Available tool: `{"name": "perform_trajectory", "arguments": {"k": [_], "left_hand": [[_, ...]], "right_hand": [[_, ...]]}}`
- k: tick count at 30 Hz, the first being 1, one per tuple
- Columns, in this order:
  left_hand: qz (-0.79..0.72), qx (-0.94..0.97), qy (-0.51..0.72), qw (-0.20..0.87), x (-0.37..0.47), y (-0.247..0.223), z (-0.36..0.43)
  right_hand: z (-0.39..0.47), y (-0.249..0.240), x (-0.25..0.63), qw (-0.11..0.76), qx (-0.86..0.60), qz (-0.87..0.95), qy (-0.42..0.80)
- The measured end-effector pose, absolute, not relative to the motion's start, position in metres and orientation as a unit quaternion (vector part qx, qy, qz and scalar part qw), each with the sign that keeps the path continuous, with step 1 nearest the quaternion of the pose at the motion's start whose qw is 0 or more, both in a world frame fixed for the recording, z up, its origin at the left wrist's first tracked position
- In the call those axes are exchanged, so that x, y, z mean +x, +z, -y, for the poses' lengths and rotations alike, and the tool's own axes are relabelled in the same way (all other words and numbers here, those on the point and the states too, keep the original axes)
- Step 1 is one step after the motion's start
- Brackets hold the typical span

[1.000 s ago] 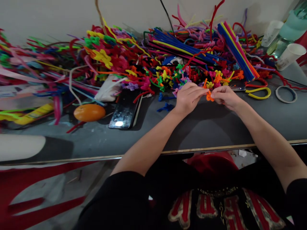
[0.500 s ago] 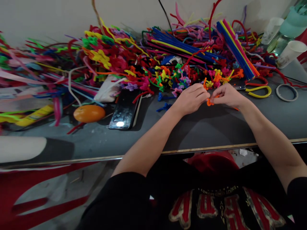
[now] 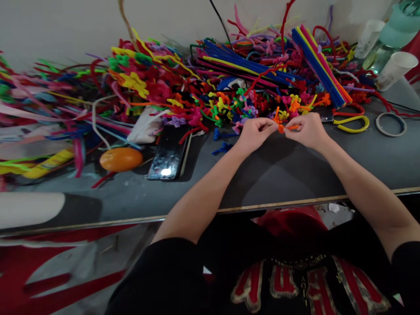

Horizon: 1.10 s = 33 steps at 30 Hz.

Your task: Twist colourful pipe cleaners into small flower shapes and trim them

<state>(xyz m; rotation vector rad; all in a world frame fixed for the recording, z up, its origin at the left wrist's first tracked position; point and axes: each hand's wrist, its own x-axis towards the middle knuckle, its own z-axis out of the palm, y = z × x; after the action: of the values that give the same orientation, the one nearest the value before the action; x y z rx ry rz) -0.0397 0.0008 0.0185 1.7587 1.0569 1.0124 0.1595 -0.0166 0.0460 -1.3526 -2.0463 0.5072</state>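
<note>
Between my hands is a small orange pipe-cleaner piece, bent into a shape with short ends sticking out. My left hand pinches its left side with thumb and forefinger. On the other side, my right hand has its fingers closed on the same orange piece. Both hands are just above the dark table. Behind them lies a heap of small colourful pipe-cleaner flowers. Two small blue pieces rest left of my left hand.
Scissors with red and yellow handles and a grey tape ring lie at right. Paper cups stand behind. At left are a phone, an orange oval object and bundled pipe cleaners farther back.
My left hand has turned and its fingertips have shifted slightly left. More of the orange piece shows between the hands, with an end now pointing up. The view has shifted a little.
</note>
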Motion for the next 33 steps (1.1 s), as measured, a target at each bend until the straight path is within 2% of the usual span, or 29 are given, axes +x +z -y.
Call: {"name": "perform_trajectory", "arguments": {"k": [4, 8, 21, 28, 33], "left_hand": [[-0.396, 0.673, 0.385, 0.492, -0.039, 0.017, -0.003], [-0.396, 0.644, 0.38, 0.533, -0.04, 0.013, -0.006], [-0.376, 0.646, 0.344, 0.568, -0.039, 0.015, -0.005], [-0.396, 0.64, 0.391, 0.531, -0.035, 0.013, -0.003], [-0.403, 0.716, 0.375, 0.43, -0.035, 0.015, 0.001]], "right_hand": [[0.014, 0.047, 0.162, 0.328, -0.49, 0.746, 0.309], [0.015, 0.048, 0.161, 0.326, -0.48, 0.726, 0.369], [0.021, 0.054, 0.156, 0.318, -0.452, 0.719, 0.421], [0.015, 0.053, 0.162, 0.312, -0.483, 0.724, 0.381], [0.01, 0.045, 0.166, 0.302, -0.487, 0.762, 0.301]]}}
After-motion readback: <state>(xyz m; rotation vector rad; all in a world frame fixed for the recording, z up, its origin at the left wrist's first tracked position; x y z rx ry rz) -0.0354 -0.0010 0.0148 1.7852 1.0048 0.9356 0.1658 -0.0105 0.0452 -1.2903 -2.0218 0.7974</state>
